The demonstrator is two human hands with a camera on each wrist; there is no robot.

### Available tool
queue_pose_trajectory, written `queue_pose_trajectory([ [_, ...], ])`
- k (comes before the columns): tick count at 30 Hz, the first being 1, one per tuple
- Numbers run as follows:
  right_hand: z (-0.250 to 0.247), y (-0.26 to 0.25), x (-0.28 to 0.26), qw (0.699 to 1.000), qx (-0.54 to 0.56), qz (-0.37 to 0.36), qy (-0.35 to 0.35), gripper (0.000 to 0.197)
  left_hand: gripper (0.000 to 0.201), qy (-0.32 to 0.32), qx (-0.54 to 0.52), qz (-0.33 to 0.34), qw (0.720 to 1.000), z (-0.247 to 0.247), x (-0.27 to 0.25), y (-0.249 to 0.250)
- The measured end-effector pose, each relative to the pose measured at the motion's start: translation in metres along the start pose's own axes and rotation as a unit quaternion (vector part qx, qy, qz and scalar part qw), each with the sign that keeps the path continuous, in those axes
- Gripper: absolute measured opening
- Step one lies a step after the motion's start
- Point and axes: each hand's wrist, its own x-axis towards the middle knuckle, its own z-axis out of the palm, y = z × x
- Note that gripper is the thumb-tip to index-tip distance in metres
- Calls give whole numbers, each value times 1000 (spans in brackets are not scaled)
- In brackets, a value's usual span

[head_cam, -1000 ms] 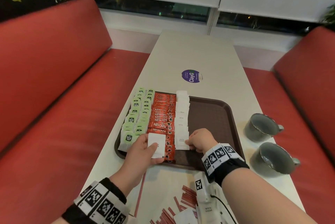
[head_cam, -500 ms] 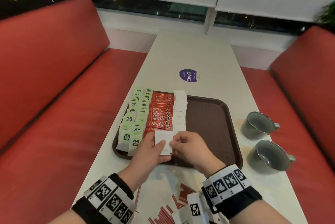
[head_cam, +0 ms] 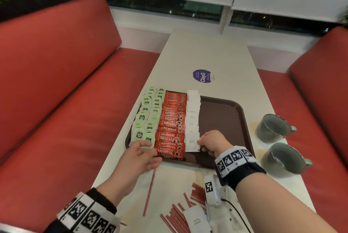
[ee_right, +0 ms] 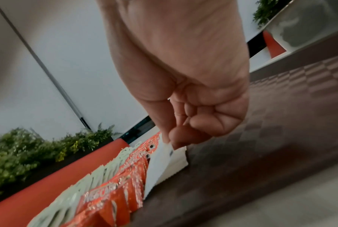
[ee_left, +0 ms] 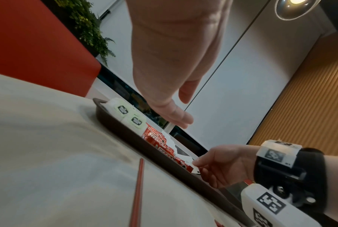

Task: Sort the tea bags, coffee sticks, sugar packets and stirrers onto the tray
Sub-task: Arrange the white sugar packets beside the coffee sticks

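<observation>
Progress is taken relative to the tray (head_cam: 226, 108). Its left portion holds two columns of green tea bags (head_cam: 146, 119); directly to their right lies a column of red coffee sticks (head_cam: 170, 119), and to the right of that a column of white sugar packets (head_cam: 192, 112). The right half of the tray floor is bare, so no stirrers appear to have been placed. The right hand (head_cam: 211, 141) pinches the nearest sugar packet (head_cam: 192, 142) at its right edge, at the near end of the sugar column; the packet appears to be in the course of being set down. The left hand (head_cam: 140, 157) is released, fingers extended, holding nothing, over the near left corner of the tray. On the table in front of the tray remain a heap of red stirrers (head_cam: 176, 215), a single stirrer (head_cam: 149, 191) and one further sugar packet (head_cam: 195, 220); by this judgement the sugar is nearly finished and the stirrers are outstanding. The right wrist view shows the thumb and curled fingers (ee_right: 185, 136) closed on the tilted packet's corner, which the head view hides. The left wrist view confirms the empty left palm. Only the head view shows the unsorted heap.
</observation>
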Motion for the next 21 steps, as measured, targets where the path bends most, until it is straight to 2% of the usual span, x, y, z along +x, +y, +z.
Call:
queue_pose_trajectory([
  [2,3,-3,4,998,-64,12,-8,19,20,4,-2,3,1000,-6,-8,-3],
  [5,4,-7,-2,989,-140,-22,35,25,19,11,3,11,1000,-13,-18,-5],
  [8,-4,-7,-35,973,-165,-129,97,18,15,17,44,23,999,-19,-29,-7],
  [11,-13,10,-87,958,-130,-232,113,15,11,13,165,43,985,-21,-41,-12],
  [14,-15,52,-131,955,-101,-263,98,7,12,-30,316,81,945,-11,-55,-18],
  [18,-12,118,-159,967,-80,-220,100,13,16,-129,476,100,864,22,-73,-32],
  [21,-7,160,-170,973,-76,-189,106,18,36,-179,555,104,806,50,-85,-45],
])
